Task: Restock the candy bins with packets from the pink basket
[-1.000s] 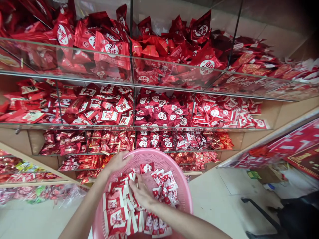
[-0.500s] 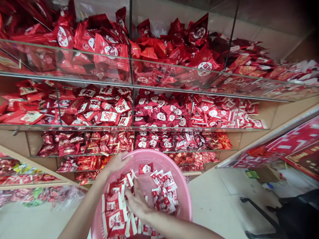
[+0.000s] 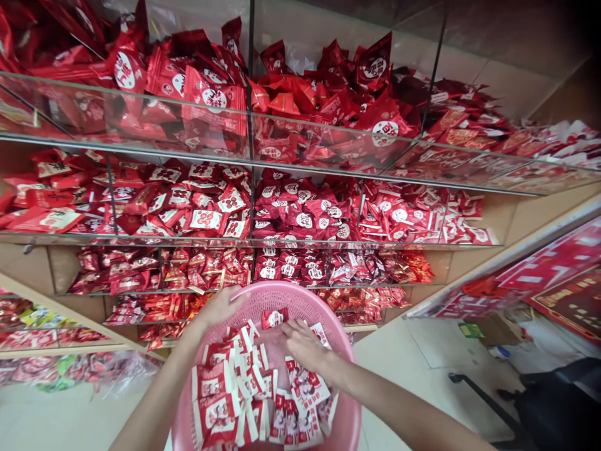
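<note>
Your L hand [image 3: 224, 309] curls on the pink basket's [image 3: 305, 298] rim, lower ctr of frame, prob. to steady it; your R hand [image 3: 304, 343], fingers loosely spread, is over R-side packets [image 3: 307, 391] inside, prob. for sorting.

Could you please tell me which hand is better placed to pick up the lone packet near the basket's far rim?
Probably the right hand: it is inside the pink basket, close beside the lone packet. The left hand is at the basket's rim, farther from that packet.
</note>
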The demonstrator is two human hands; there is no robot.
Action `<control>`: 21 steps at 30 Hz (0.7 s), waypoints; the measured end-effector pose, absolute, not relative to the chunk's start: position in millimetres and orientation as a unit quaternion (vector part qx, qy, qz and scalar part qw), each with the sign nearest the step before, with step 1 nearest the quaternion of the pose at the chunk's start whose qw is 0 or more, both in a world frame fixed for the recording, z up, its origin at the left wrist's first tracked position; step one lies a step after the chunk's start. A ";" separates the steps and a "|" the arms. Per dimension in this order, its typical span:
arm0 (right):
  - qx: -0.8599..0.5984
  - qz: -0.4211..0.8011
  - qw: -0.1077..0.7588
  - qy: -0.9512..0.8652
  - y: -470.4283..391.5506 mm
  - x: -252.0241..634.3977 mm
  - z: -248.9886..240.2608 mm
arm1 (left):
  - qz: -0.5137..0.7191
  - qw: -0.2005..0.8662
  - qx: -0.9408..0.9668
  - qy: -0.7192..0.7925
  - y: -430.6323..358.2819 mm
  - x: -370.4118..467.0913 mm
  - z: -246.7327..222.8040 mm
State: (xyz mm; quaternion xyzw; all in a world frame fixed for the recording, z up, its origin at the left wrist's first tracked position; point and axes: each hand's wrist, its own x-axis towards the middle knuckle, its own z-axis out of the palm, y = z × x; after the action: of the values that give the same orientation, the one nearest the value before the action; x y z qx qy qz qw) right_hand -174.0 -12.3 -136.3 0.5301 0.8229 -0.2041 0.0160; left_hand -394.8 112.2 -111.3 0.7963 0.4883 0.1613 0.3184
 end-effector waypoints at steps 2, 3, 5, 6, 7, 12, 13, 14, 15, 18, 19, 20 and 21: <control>0.522 -0.179 0.028 0.833 -10.4 -167.7 -142.8 | 0.164 0.319 0.796 0.488 112.4 -395.0 -112.2; 0.523 -0.169 0.027 0.835 -10.3 -166.6 -146.0 | 0.163 0.319 0.797 0.487 112.7 -395.0 -112.7; 0.531 -0.153 0.029 0.833 -11.3 -165.9 -151.7 | 0.156 0.317 0.800 0.485 113.6 -394.8 -113.3; 0.535 -0.148 0.036 0.831 -12.1 -165.7 -153.8 | 0.152 0.316 0.801 0.485 114.1 -394.7 -113.5; 0.540 -0.145 0.043 0.828 -13.0 -165.4 -155.2 | 0.148 0.314 0.803 0.485 114.5 -394.7 -113.5; 0.591 -0.167 0.040 0.788 -18.1 -162.1 -152.2 | 0.149 0.320 0.801 0.484 114.6 -395.3 -112.9; 0.593 -0.172 0.034 0.786 -18.9 -161.6 -150.3 | 0.150 0.323 0.800 0.483 114.5 -395.6 -113.1; 0.589 -0.173 0.031 0.789 -19.4 -161.1 -148.6 | 0.150 0.326 0.798 0.484 114.4 -395.8 -113.3; 0.582 -0.171 0.032 0.794 -19.8 -160.6 -147.2 | 0.150 0.328 0.797 0.484 114.4 -395.9 -113.6; 0.571 -0.160 0.039 0.804 -20.2 -158.4 -145.1 | 0.148 0.328 0.798 0.484 114.4 -396.1 -114.2; 0.571 -0.157 0.036 0.805 -20.3 -157.5 -144.8 | 0.148 0.327 0.799 0.483 114.3 -395.9 -113.9; 0.571 -0.154 0.029 0.806 -20.3 -156.6 -144.4 | 0.148 0.325 0.799 0.483 114.1 -395.7 -113.3; 0.570 -0.153 0.019 0.807 -20.4 -156.0 -143.7 | 0.146 0.324 0.800 0.483 113.8 -395.4 -112.3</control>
State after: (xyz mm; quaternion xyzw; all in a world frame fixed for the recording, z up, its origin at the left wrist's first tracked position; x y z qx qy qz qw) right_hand -156.0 -20.4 -143.7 0.5700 0.8071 -0.1526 0.0193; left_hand -395.4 113.8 -112.3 0.8001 0.4834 0.1463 0.3236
